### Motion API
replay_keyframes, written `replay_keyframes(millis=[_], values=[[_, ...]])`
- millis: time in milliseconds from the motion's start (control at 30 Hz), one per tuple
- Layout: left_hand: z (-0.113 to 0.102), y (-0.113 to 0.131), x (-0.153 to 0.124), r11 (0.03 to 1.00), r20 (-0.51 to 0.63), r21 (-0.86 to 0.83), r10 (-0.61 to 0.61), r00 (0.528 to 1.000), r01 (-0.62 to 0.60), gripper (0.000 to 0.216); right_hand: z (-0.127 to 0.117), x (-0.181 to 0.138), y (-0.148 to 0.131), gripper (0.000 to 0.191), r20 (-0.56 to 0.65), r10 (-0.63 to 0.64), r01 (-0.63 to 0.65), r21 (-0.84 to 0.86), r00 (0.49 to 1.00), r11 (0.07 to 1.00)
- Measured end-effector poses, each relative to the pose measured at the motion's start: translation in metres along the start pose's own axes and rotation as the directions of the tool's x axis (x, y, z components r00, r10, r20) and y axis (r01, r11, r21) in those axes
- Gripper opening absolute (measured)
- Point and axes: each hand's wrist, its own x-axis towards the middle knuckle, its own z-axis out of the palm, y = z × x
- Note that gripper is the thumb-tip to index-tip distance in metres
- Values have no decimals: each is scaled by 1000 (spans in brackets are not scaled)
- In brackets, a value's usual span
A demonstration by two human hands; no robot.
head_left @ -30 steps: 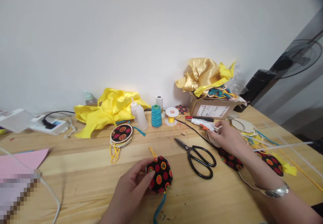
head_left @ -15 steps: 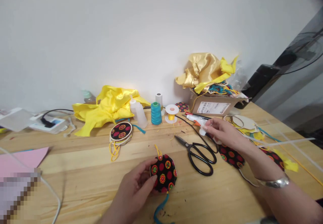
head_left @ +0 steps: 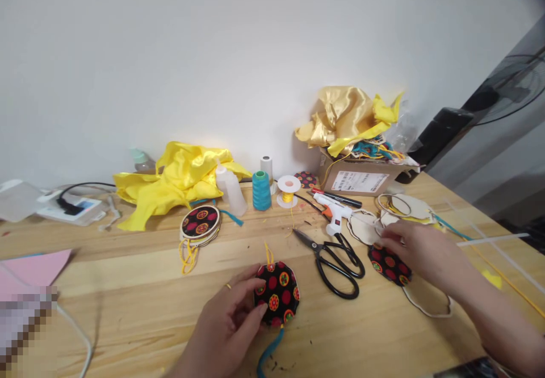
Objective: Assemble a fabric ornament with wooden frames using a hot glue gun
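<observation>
Head view: patterned disc (head_left: 279, 295) on the right side of our left hand (head_left: 219, 313);
we pinch its left edge, yellow loop (head_left: 268, 253) away, teal ribbon (head_left: 271, 349) toward us; our right hand (head_left: 419, 247), farther off, curls by a second patterned piece (head_left: 388, 267); we cannot tell if it grips anything.

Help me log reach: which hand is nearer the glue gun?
Right: right hand is just right of the glue gun; left hand is farther, lower left in view.

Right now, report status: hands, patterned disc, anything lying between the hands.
Left hand gripping patterned disc, teal ribbon trailing. Right hand at another patterned piece, grip unclear. Black-handled scissors lying between the hands.
</observation>
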Motion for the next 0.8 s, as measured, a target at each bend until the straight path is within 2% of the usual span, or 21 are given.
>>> replay_keyframes(millis=[100, 167, 333, 500, 567, 633, 700, 733, 800], values=[[-4, 0, 1, 991, 2, 119, 67, 998, -67, 22, 8, 2, -15, 20, -64, -202, 199, -51, 977, 979], [-6, 0, 2, 980, -14, 185, 81, 997, -77, 22, 12, 4, -23, 20, -68, -274, 267, -97, 959, 959], [-7, 3, 1, 973, -32, 215, 89, 996, -80, 22, 11, 2, -30, 22, -9, -309, 298, -249, 951, 922], [-5, 8, -1, 977, -31, 199, 82, 996, -75, 22, 6, -8, -26, 21, 28, -360, 344, -373, 932, 862], [-5, 9, -1, 975, -17, 212, 70, 997, -65, 23, 7, -13, -20, 22, 2, -394, 367, -367, 919, 855], [-6, 10, 0, 964, -8, 256, 79, 997, -74, 25, 10, -17, -13, 25, -83, -411, 365, -327, 908, 872], [-7, 11, 0, 949, -5, 303, 93, 996, -87, 26, 12, -20, -7, 28, -234, -363, 310, -235, 902, 921], [-7, 11, -1, 944, -6, 318, 95, 995, -88, 25, 11, -21, -4, 30, -321, -285, 244, -164, 903, 956], [-7, 12, -1, 946, -6, 313, 89, 996, -83, 25, 5, -21, 1, 33, -450, -8, 27, 35, 893, 999]])
